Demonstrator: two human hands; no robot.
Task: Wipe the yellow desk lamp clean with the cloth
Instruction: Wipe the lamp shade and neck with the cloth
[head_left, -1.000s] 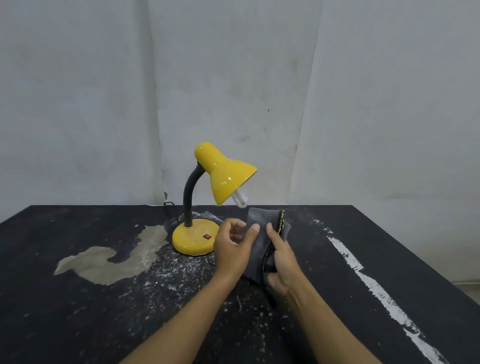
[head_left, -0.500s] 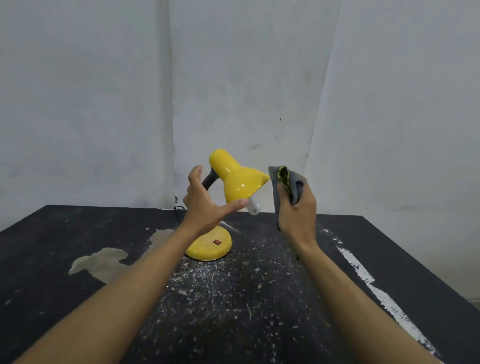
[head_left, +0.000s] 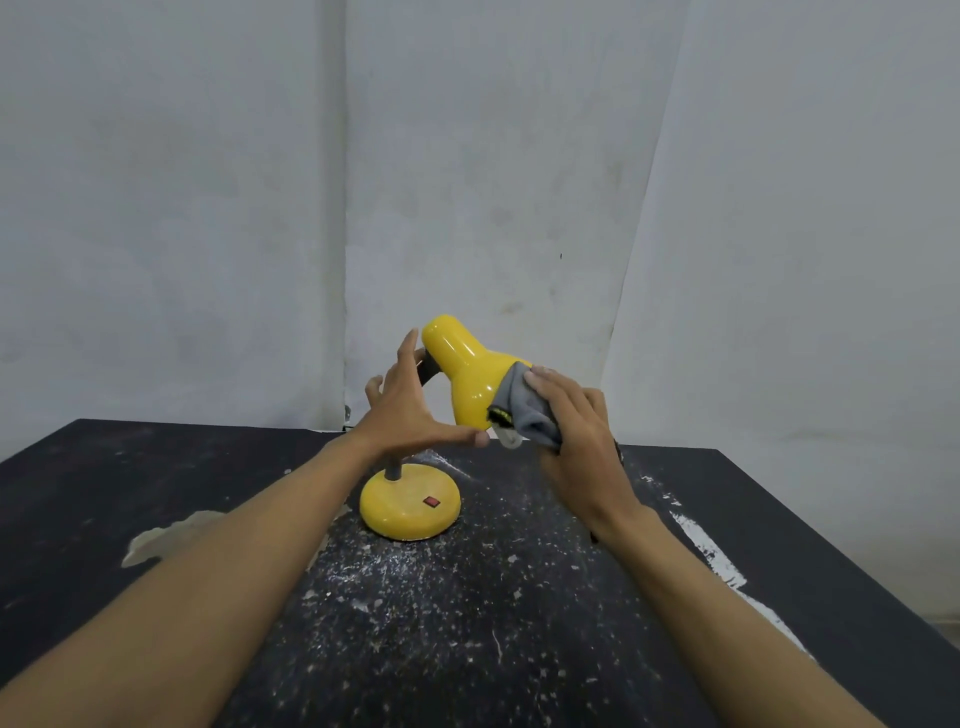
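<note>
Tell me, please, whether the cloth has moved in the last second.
Yes. The cloth has risen from beside the lamp base up onto the shade, held there by the right hand.

L grip (head_left: 410, 410) open, fingers (head_left: 409, 349) splayed, thumb out, R grip (head_left: 576, 431) curled round cloth (head_left: 524, 413), back twd cam

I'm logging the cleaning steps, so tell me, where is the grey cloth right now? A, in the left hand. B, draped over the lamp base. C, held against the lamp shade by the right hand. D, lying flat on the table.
C: the right hand holds the grey cloth against the lamp shade, while the left hand is spread open on the shade's other side.
</note>
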